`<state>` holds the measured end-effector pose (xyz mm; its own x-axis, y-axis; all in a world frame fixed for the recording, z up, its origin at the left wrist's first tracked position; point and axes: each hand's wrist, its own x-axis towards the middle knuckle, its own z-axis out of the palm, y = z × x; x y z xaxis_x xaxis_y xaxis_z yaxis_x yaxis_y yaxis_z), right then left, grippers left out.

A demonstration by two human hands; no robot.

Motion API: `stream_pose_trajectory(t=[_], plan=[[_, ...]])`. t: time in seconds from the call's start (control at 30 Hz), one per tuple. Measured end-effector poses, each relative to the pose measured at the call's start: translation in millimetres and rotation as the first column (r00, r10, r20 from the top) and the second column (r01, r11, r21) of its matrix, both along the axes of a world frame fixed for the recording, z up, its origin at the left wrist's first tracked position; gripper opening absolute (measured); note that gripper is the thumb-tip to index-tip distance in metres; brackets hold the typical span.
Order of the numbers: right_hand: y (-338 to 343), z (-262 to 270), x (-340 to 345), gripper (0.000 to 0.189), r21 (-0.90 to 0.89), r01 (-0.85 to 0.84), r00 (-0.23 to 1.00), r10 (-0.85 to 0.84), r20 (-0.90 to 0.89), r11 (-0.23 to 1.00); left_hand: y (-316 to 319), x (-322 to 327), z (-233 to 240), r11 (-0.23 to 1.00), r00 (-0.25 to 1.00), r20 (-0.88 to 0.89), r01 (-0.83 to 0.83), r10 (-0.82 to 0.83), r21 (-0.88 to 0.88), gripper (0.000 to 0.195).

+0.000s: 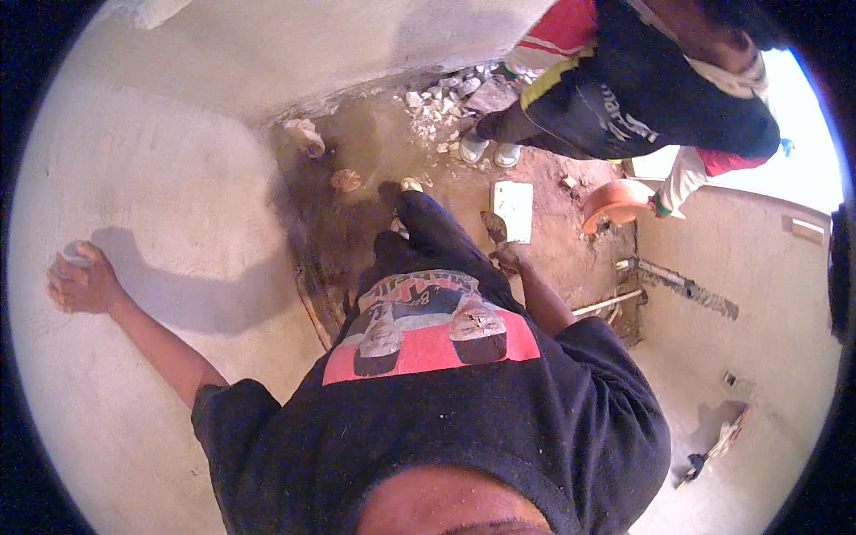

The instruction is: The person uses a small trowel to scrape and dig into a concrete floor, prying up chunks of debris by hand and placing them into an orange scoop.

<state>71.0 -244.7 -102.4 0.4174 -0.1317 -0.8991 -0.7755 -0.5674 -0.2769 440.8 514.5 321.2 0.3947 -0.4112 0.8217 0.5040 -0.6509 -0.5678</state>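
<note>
At the far left, my left hand (pixel 83 281) is raised at the plastered wall (pixel 160 167), fingers curled. A greyish patch shows between thumb and fingers; whether it is a held thing or shadow I cannot tell. My right hand (pixel 511 255) is low beside my right leg, closed at the near edge of a white rectangular board (pixel 513 210). A dark brown flat shape lies along the board's left edge, too unclear to name.
Ahead on the right a co-worker (pixel 602 100) bends over, a gloved hand on an orange plastic basin (pixel 615 200). Broken rubble (pixel 441 107) lies along the far wall's foot. Pipes (pixel 675 281) run in the right wall and near its base. A crumpled bag (pixel 304 136) lies in the corner.
</note>
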Motion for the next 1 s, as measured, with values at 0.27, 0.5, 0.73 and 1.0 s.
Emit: stream_pose_trajectory(t=[0.27,0.5,0.73,1.0], plan=[[-18,0,-28,0.021,-0.331,-0.665,0.618,0.742,0.259,0.669,-17,-19,17,0.999,0.999,0.029,-0.036,0.036,0.033,0.036],[-26,-8,-48,0.022,-0.157,0.163,0.977,-0.138,0.161,0.974,-33,-8,8,0.997,0.996,0.060,0.068,-0.065,-0.043,0.034],[-20,-5,-44,0.028,-0.115,-0.067,0.997,0.071,0.030,0.991,-22,-2,17,0.980,0.983,0.029,0.181,-0.179,-0.079,0.033],[-51,-47,-31,0.039,-0.046,0.124,0.990,-0.121,0.068,0.991,-28,18,-23,0.998,0.999,0.029,-0.028,0.030,-0.057,0.042]])
